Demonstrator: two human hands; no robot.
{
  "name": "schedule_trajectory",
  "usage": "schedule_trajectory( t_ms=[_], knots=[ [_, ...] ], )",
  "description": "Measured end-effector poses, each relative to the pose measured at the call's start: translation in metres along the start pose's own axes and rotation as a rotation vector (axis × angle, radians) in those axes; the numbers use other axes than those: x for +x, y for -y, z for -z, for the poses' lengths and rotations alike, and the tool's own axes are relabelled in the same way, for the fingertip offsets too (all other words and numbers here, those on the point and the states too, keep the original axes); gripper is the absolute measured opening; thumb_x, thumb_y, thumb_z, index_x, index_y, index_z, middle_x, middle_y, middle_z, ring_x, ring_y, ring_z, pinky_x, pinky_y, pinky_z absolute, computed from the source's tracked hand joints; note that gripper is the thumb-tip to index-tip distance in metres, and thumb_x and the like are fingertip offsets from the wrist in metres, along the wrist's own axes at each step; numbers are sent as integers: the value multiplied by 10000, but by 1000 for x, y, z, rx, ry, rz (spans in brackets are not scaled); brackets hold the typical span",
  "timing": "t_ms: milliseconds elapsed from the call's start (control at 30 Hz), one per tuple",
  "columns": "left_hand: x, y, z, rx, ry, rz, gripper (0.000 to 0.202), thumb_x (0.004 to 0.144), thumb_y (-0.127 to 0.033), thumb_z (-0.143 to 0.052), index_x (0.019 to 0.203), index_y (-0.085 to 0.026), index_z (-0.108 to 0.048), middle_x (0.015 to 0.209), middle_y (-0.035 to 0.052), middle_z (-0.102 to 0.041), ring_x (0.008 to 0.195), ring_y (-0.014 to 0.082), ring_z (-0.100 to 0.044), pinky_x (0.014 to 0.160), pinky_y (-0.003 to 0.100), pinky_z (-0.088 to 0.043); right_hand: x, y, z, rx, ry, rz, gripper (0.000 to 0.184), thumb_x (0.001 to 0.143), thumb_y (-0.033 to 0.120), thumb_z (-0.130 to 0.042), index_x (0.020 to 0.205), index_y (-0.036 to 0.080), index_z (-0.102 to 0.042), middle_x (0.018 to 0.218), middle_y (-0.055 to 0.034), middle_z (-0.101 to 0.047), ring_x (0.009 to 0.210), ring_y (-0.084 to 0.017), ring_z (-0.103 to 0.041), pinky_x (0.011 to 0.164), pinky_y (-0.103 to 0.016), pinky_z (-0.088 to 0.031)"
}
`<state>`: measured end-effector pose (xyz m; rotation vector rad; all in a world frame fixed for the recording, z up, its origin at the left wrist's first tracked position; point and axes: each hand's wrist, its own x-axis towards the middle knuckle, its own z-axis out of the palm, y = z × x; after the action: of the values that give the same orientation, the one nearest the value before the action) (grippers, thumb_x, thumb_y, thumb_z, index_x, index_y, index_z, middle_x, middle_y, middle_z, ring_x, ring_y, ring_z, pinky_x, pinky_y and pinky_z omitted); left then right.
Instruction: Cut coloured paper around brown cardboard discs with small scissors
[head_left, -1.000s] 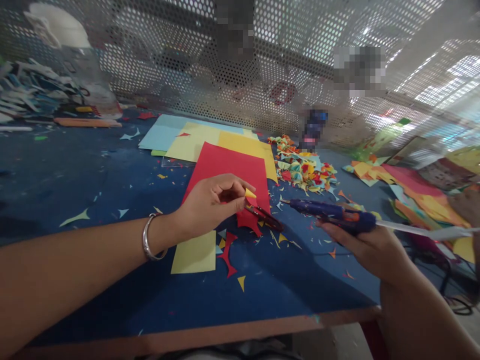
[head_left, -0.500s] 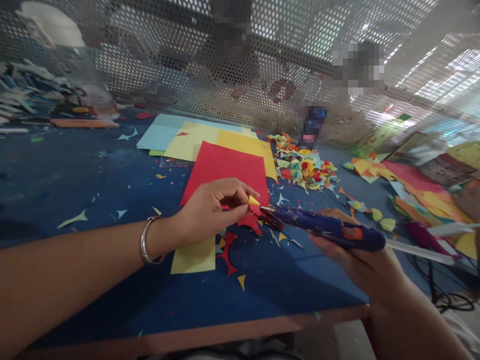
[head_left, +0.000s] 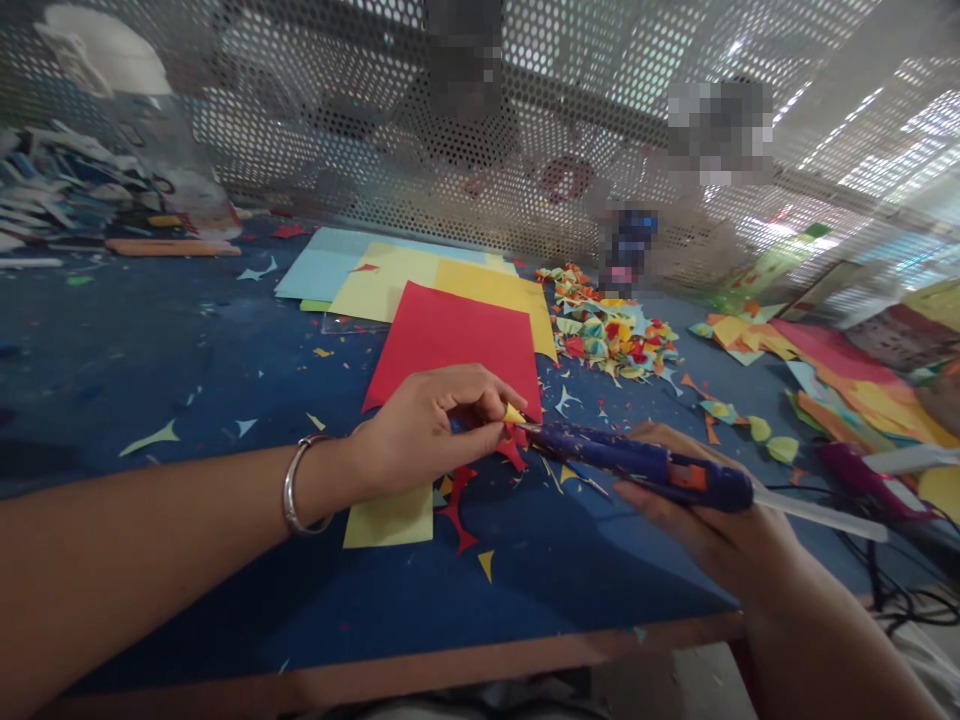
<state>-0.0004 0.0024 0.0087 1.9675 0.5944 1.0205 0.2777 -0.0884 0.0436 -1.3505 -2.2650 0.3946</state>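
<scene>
My left hand, with a silver bangle on its wrist, pinches a small yellow paper piece between thumb and fingers. In my right hand lies a blue glue gun with a clear glue stick poking out of its back. The gun's nozzle touches the yellow piece. Under both hands are a red paper sheet, a pale yellow square and red offcuts on the blue table.
Light blue and yellow sheets lie behind the red one. A heap of small coloured folded pieces sits right of them. More coloured paper and a black cable fill the right side. A perforated metal screen backs the table.
My right hand has brought the glue gun leftward from open space until its nozzle meets the yellow piece. My left hand has dropped slightly and kept its pinch.
</scene>
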Motion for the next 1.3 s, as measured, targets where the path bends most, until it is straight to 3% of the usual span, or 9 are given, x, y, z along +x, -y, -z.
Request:
schedule_trajectory(
  t_ms=[933, 1100, 1300],
  knots=[
    [1, 0, -1, -68, 6, 23, 140, 840, -80, -619, 734, -171, -610, 1048, 75, -760, 942, 159, -723, 731, 239, -557, -7, -10, -7, -75, -82, 36, 90, 975, 325, -586, 1009, 242, -586, 894, -28, -658, 775, -185, -649, 686, -303, -519],
    [1, -1, -2, -78, 5, 67, 140, 849, -108, -623, 728, -174, -599, 1066, 81, -752, 950, 164, -719, 736, 240, -562, -11, -11, -9, -94, -110, -7, 139, 961, 374, -594, 1024, 251, -602, 973, -64, -680, 874, -230, -663, 790, -375, -538],
    [1, -2, -3, -138, 6, 91, 150, 853, -131, -646, 718, -168, -590, 1052, 91, -745, 929, 161, -719, 733, 235, -570, -9, -9, -7, -82, -71, -7, 111, 974, 354, -578, 1023, 255, -586, 922, -48, -672, 799, -210, -660, 716, -343, -536]
  ],
)
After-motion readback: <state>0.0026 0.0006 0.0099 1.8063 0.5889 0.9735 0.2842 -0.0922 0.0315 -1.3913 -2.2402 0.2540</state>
